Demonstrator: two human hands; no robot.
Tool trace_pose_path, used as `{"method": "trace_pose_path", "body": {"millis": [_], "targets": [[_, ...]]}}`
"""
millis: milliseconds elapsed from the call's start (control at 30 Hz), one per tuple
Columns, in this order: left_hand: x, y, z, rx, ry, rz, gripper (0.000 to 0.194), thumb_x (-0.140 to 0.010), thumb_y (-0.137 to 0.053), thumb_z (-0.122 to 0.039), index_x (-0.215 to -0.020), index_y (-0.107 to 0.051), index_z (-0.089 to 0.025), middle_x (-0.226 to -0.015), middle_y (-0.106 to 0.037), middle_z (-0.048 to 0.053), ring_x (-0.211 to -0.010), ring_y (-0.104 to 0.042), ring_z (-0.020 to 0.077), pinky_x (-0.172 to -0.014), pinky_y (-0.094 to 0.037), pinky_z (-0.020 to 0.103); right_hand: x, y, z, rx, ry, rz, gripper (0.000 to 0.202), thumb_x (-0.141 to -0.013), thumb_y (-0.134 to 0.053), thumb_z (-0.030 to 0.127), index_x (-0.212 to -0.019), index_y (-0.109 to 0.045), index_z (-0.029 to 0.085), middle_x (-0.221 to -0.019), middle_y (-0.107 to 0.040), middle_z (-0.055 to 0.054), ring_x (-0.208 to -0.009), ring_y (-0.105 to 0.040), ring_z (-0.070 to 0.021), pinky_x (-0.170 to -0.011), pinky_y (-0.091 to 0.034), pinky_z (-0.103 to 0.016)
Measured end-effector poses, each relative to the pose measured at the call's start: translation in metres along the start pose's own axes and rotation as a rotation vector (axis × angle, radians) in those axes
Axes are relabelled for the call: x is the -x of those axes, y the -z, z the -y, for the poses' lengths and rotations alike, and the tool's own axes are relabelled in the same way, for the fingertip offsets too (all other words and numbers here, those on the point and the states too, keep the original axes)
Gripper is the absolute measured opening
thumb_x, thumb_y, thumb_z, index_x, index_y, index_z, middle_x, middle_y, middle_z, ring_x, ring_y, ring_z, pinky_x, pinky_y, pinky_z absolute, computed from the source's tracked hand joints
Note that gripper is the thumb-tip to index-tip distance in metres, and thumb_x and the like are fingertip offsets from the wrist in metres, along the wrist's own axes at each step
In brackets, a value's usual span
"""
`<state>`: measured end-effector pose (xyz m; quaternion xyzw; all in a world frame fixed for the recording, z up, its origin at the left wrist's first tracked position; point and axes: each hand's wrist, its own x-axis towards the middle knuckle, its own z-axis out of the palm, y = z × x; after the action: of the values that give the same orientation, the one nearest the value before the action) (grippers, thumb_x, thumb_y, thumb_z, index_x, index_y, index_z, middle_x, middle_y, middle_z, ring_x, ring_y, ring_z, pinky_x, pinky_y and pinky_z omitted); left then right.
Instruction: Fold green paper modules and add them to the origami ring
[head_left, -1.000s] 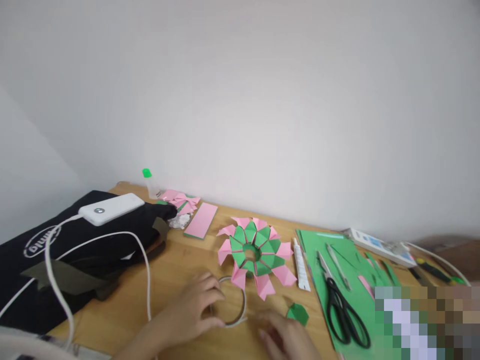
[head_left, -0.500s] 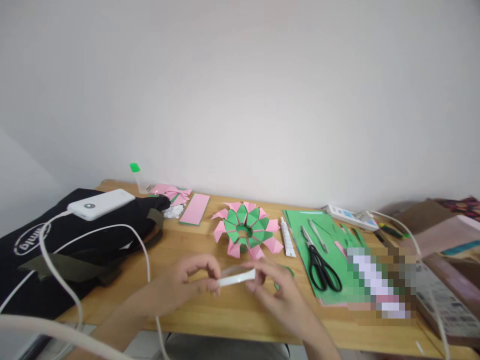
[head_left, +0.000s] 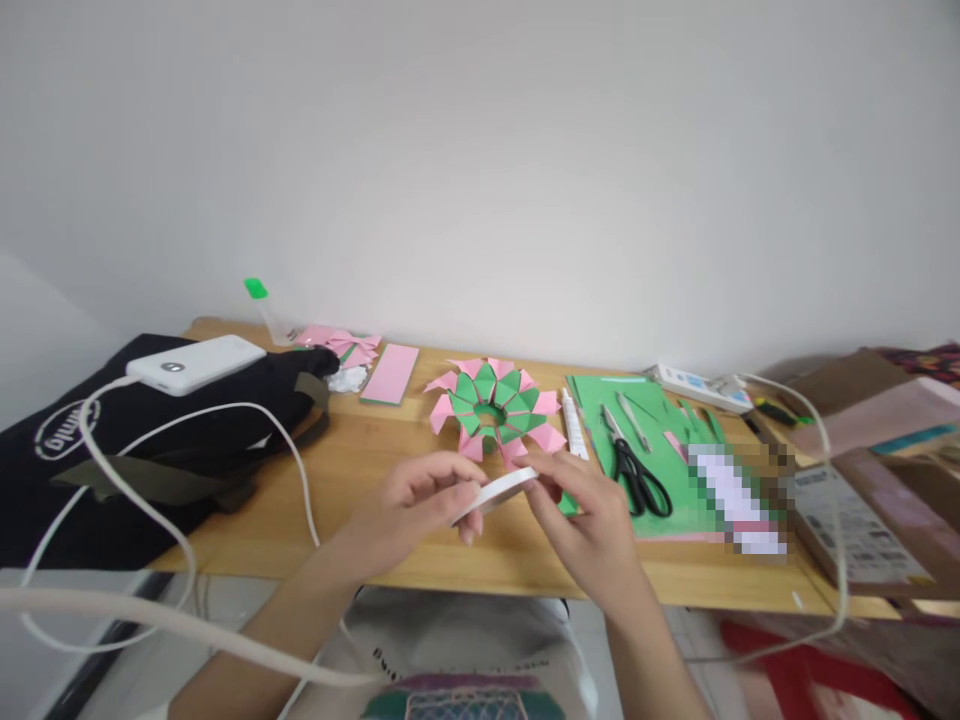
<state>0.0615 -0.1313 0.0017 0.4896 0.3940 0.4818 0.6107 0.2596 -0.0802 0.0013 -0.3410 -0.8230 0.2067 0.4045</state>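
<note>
A narrow white strip (head_left: 504,487) is held between both hands above the front of the wooden table. My left hand (head_left: 427,500) pinches its left end between thumb and fingers. At its right end, the fingertips of my right hand (head_left: 581,510) are closed on it. Just beyond the hands lies a ring of folded green and pink paper pieces (head_left: 499,400) with a round hole in the middle. A white tube (head_left: 574,425) rests right of the ring. Some green paper shows beneath my right hand.
Black-handled scissors (head_left: 637,480) and a pen lie on green sheets (head_left: 675,515) at the right. Pink paper (head_left: 391,374), a green-capped bottle (head_left: 266,310) and a black bag (head_left: 225,440) with a white power bank (head_left: 196,364) are left. White cables loop in front.
The view has tipped downward, showing more below the table edge. The white strip is now more steeply slanted, its right end higher, and both hands are nearer the paper ring.
</note>
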Motion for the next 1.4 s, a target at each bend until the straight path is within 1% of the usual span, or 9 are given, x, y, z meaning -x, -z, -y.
{"method": "trace_pose_path", "body": {"millis": [100,267,333,467,667,933,1033,1133,1400], "targets": [[-0.001,-0.007,0.003,0.063,0.027,-0.038,0.030,-0.082,-0.071,-0.040,-0.100,-0.063,-0.017,-0.071,-0.065,-0.002,-0.060,-0.064,0.0102,-0.060,-0.051,0.022,0.007,0.002,-0.001,-0.023,-0.038,0.017,0.020,-0.089,-0.054,0.016,-0.098,-0.071,0.021,-0.072,-0.067,-0.001,-0.064,-0.060,-0.0134,-0.060,-0.048,-0.025],[0.002,-0.016,0.001,0.063,0.053,0.056,0.026,-0.085,-0.068,-0.029,-0.107,-0.064,-0.016,-0.076,-0.066,-0.001,-0.062,-0.066,0.0105,-0.063,-0.056,0.023,0.016,0.004,-0.004,-0.047,-0.090,0.017,0.022,-0.087,-0.053,0.014,-0.097,-0.071,0.023,-0.070,-0.064,0.000,-0.063,-0.059,-0.0126,-0.060,-0.047,-0.024],[0.002,-0.019,0.000,0.054,0.058,0.068,0.024,-0.084,-0.067,-0.026,-0.105,-0.064,-0.016,-0.078,-0.064,-0.001,-0.063,-0.066,0.0104,-0.063,-0.056,0.023,0.019,0.006,-0.005,-0.060,-0.110,0.021,0.029,-0.087,-0.052,0.014,-0.108,-0.068,0.023,-0.069,-0.060,0.002,-0.063,-0.057,-0.0124,-0.062,-0.047,-0.025],[0.003,-0.023,-0.002,0.001,0.050,0.017,0.024,-0.083,-0.065,-0.022,-0.107,-0.061,-0.017,-0.075,-0.062,-0.003,-0.059,-0.062,0.0079,-0.059,-0.053,0.020,0.021,0.014,0.000,-0.133,-0.108,0.105,0.055,-0.086,-0.052,0.012,-0.139,-0.047,0.026,-0.081,-0.057,0.001,-0.072,-0.055,-0.0133,-0.069,-0.049,-0.028],[0.003,-0.028,-0.006,-0.106,0.047,-0.009,0.025,-0.082,-0.061,-0.017,-0.107,-0.059,-0.019,-0.072,-0.058,-0.005,-0.055,-0.056,0.0055,-0.052,-0.046,0.017,0.021,0.022,0.009,-0.157,-0.017,0.208,0.021,-0.090,-0.060,0.019,-0.109,-0.065,0.022,-0.095,-0.065,-0.005,-0.089,-0.062,-0.0158,-0.078,-0.053,-0.031],[-0.002,-0.029,0.012,-0.060,0.183,-0.056,0.026,-0.079,-0.058,-0.019,-0.105,-0.055,-0.018,-0.063,-0.057,-0.007,-0.043,-0.046,0.0040,-0.040,-0.037,0.015,0.021,0.016,0.008,-0.128,-0.041,0.198,0.011,-0.088,-0.062,0.012,-0.085,-0.067,0.021,-0.081,-0.070,0.000,-0.076,-0.065,-0.0117,-0.068,-0.051,-0.023],[-0.004,-0.030,0.020,-0.037,0.226,-0.090,0.025,-0.078,-0.058,-0.019,-0.103,-0.057,-0.016,-0.057,-0.057,-0.008,-0.039,-0.039,0.0025,-0.037,-0.029,0.013,0.024,0.013,0.006,-0.112,-0.067,0.222,0.012,-0.088,-0.061,0.011,-0.083,-0.067,0.020,-0.079,-0.070,0.000,-0.074,-0.066,-0.0119,-0.067,-0.051,-0.023],[-0.005,-0.030,0.025,-0.019,0.251,-0.112,0.027,-0.077,-0.060,-0.020,-0.104,-0.059,-0.016,-0.062,-0.063,-0.006,-0.036,-0.036,0.0012,-0.035,-0.028,0.013,0.028,0.009,0.003,-0.080,-0.087,0.209,0.010,-0.087,-0.062,0.011,-0.083,-0.066,0.020,-0.080,-0.070,-0.001,-0.073,-0.066,-0.0123,-0.066,-0.051,-0.023],[-0.001,-0.032,0.041,0.079,0.218,-0.161,0.022,-0.074,-0.061,-0.011,-0.096,-0.060,-0.017,-0.059,-0.063,-0.008,-0.038,-0.044,0.0019,-0.037,-0.030,0.013,0.042,-0.003,0.010,0.131,-0.034,0.145,0.008,-0.088,-0.061,0.012,-0.087,-0.064,0.019,-0.082,-0.072,0.000,-0.074,-0.068,-0.0139,-0.065,-0.050,-0.024]]}}
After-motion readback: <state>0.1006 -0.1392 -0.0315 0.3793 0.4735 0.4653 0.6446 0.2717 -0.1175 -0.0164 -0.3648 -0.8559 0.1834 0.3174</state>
